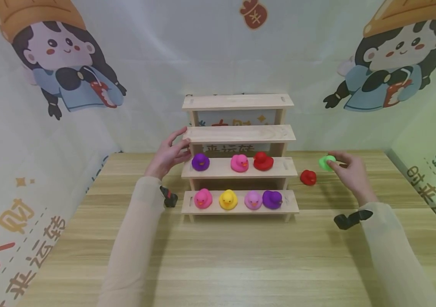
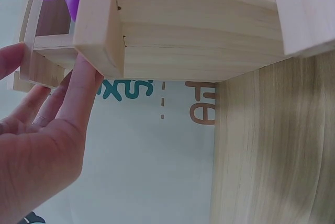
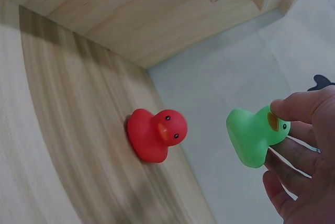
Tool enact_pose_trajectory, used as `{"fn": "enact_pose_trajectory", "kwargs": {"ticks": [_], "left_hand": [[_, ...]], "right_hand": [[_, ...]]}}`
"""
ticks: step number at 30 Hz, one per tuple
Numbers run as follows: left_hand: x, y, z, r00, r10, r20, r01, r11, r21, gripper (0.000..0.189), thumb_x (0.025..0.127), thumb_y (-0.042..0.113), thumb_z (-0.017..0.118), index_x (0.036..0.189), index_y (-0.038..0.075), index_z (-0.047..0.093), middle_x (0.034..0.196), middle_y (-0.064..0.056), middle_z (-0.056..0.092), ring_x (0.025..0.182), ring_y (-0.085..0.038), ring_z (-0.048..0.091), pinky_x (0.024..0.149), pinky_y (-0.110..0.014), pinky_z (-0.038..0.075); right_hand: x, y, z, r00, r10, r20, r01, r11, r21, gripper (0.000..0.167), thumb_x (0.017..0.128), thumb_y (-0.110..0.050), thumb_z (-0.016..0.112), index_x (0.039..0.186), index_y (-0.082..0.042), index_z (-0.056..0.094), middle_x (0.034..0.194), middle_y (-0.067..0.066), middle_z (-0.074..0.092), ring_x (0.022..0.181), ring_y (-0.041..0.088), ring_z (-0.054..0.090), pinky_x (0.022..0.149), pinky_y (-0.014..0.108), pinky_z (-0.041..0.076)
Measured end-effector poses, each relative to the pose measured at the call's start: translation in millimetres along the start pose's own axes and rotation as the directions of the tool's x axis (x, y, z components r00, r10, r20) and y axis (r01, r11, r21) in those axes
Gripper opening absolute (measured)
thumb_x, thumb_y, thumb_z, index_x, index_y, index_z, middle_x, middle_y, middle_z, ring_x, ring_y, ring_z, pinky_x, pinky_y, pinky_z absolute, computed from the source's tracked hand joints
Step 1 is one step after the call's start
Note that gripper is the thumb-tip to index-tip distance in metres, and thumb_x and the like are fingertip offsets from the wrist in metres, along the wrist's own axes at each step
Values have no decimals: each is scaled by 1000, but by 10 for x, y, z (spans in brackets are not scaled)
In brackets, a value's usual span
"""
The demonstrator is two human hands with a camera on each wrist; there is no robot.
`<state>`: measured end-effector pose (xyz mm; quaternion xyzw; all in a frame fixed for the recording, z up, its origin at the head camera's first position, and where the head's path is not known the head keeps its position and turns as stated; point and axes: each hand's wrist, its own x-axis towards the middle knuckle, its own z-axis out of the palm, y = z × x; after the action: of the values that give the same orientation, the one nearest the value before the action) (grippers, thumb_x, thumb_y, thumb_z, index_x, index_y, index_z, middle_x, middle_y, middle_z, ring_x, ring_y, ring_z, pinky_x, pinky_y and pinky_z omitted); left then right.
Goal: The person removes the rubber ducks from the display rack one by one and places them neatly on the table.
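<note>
Head view shows two hands [image 1: 169, 155], one shelf [image 1: 241, 134], nine ducks [image 1: 228, 200].

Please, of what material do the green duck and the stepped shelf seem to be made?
The green duck looks like moulded plastic or rubber with a smooth finish: its surface is evenly colored and rounded. Which one, the pictures leave open. The stepped shelf looks like pale wood, probably unpainted and matte: grain lines show along it.
</note>
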<state>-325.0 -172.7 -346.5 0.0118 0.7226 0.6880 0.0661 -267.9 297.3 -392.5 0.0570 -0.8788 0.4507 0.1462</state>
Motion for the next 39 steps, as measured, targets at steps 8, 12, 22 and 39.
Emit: {"fn": "enact_pose_trajectory", "kwargs": {"ticks": [8, 12, 22, 39], "left_hand": [[-3, 6, -4, 1000, 14, 3, -14, 1000, 1, 57, 101, 21, 52, 153, 21, 29, 146, -23, 35, 121, -40, 51, 98, -36, 49], [-7, 13, -8, 1000, 19, 10, -19, 1000, 3, 57, 101, 21, 52, 153, 20, 29, 146, -23, 35, 120, -40, 51, 99, -37, 48], [-2, 11, -1, 1000, 2, -6, -2, 1000, -11, 57, 101, 20, 53, 153, 22, 31, 147, -23, 34, 120, -40, 52, 96, -34, 50], [-34, 17, -13, 1000, -9, 9, 9, 1000, -2, 58, 101, 20, 52, 154, 20, 27, 148, -24, 33, 122, -40, 50, 100, -37, 46]], "right_hand": [[-30, 149, 44, 1000, 2, 19, -2, 1000, 16, 38, 99, -13, 54, 125, 15, 53, 126, 34, 53, 118, 44, 49, 80, 10, 42], [-30, 238, 72, 1000, -4, 29, 3, 1000, 20, 36, 99, -8, 53, 124, 17, 52, 125, 37, 52, 118, 46, 48, 83, 11, 43], [-61, 370, 125, 992, 65, 104, -66, 998, 8, 35, 99, -1, 47, 128, 20, 46, 131, 39, 45, 124, 50, 41, 101, 60, 37], [-98, 507, 203, 993, 55, 105, -56, 998, 11, 34, 98, 2, 47, 127, 20, 45, 129, 41, 45, 125, 50, 41, 102, 58, 38]]}}
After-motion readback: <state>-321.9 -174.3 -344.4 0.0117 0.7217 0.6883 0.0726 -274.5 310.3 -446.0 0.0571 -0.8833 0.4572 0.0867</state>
